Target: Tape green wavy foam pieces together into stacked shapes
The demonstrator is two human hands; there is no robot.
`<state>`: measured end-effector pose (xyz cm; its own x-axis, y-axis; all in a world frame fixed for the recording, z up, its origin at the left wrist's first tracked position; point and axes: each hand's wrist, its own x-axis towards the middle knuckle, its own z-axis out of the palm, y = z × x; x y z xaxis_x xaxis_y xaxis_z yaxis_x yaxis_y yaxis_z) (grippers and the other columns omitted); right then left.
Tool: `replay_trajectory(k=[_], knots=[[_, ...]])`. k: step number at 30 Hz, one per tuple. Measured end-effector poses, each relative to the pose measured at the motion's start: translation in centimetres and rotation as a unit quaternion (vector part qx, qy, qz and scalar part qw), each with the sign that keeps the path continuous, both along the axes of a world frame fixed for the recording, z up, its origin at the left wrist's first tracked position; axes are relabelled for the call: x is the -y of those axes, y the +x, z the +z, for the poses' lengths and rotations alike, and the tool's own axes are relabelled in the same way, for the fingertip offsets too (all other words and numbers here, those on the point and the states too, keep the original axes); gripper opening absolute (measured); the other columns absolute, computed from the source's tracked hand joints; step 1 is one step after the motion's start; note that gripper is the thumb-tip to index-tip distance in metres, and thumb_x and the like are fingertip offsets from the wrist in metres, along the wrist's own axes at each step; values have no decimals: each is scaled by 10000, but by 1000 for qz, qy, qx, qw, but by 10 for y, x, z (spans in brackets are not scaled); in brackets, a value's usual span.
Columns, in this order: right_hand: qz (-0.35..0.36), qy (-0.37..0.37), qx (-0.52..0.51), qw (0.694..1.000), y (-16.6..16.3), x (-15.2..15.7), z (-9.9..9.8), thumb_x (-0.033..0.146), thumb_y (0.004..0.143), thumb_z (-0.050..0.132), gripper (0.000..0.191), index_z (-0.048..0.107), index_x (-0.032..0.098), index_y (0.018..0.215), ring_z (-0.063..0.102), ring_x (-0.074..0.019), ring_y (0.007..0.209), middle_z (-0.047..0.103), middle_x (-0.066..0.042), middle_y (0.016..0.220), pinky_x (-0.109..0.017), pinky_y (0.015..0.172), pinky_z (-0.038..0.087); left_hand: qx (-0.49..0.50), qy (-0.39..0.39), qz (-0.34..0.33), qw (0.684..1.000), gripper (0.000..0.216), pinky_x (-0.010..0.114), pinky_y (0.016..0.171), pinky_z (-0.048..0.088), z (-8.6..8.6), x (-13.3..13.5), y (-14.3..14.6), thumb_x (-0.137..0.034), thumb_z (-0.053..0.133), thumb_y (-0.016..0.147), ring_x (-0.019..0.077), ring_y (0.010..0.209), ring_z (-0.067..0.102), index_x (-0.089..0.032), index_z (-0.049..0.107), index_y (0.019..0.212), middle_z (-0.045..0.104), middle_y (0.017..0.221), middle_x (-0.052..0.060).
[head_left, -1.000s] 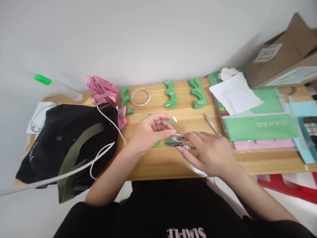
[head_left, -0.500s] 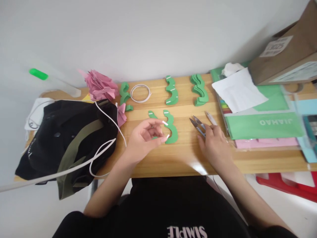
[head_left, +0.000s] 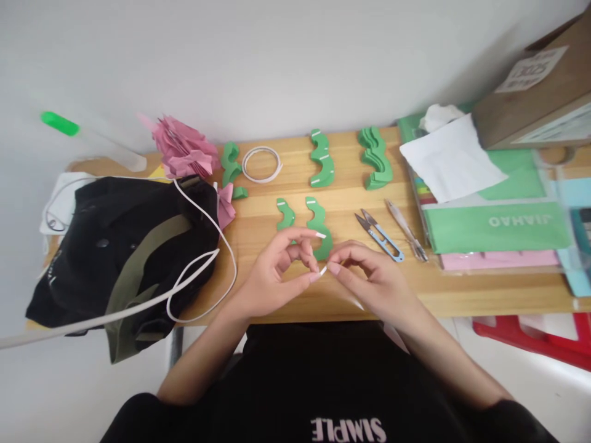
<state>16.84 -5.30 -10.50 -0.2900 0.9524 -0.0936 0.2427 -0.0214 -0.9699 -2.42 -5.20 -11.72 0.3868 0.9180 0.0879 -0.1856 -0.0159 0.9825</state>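
Observation:
My left hand [head_left: 281, 271] and my right hand [head_left: 369, 280] meet above the near edge of the wooden table [head_left: 295, 295]. Both pinch a small white strip of tape [head_left: 322, 270] between their fingertips. Another white strip [head_left: 320, 235] sticks to a raised finger of my left hand. Just beyond the hands lie two wavy green foam pieces [head_left: 318, 224] with white tape marks. A pair of small thread snips [head_left: 379, 235] lies on the table to the right of them, free of my hands.
A black bag [head_left: 115, 246] with white cord covers the table's left part. Pink paper flowers [head_left: 184, 154], a tape roll [head_left: 261, 163] and more green foam pieces [head_left: 376, 159] sit at the back. Coloured paper packs [head_left: 494, 224], tweezers [head_left: 406, 231] and a cardboard box [head_left: 535, 86] are on the right.
My right hand put the snips down on the table and came back left to meet my left hand. Both hands now pinch a small tape strip.

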Motion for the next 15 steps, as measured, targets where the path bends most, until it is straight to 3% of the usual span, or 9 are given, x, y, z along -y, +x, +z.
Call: replay_trajectory(k=[5,8,10,12,15], knots=[[3,-25,-13,1000,0,-2,-3,264,823,625,119,617,196,725,610,-144,728,631,-16,752,-273,710,495,-57,21,8,998,483,275,801,521,-3,4,2,-56,633,831,90,797,620,-267,495,1243,489,936,-16],[-3,-46,-3,999,2,-2,-8,292,820,618,144,623,193,716,603,-149,701,634,-24,744,-274,668,488,-151,92,46,983,447,306,820,534,-6,6,-1,-80,630,834,123,839,632,-241,496,1228,534,960,11],[-30,-58,7,998,5,-3,-13,322,812,625,162,630,193,714,598,-154,683,638,-29,738,-272,631,477,-247,176,93,948,404,337,853,532,-10,10,-6,-98,633,832,169,933,627,-208,519,1204,579,1006,54],[-77,-71,13,994,7,-4,-18,356,798,642,182,638,193,717,584,-151,657,638,-27,723,-268,600,462,-339,276,127,890,351,376,890,523,-17,14,-13,-105,623,837,215,1026,612,-173,547,1173,615,1071,103],[-151,-90,-10,984,9,-8,-25,400,774,677,214,637,195,728,529,-126,586,615,-7,672,-250,543,419,-431,385,101,810,307,432,957,498,-31,23,-22,-137,594,862,273,1150,589,-131,566,1168,643,1176,157]])
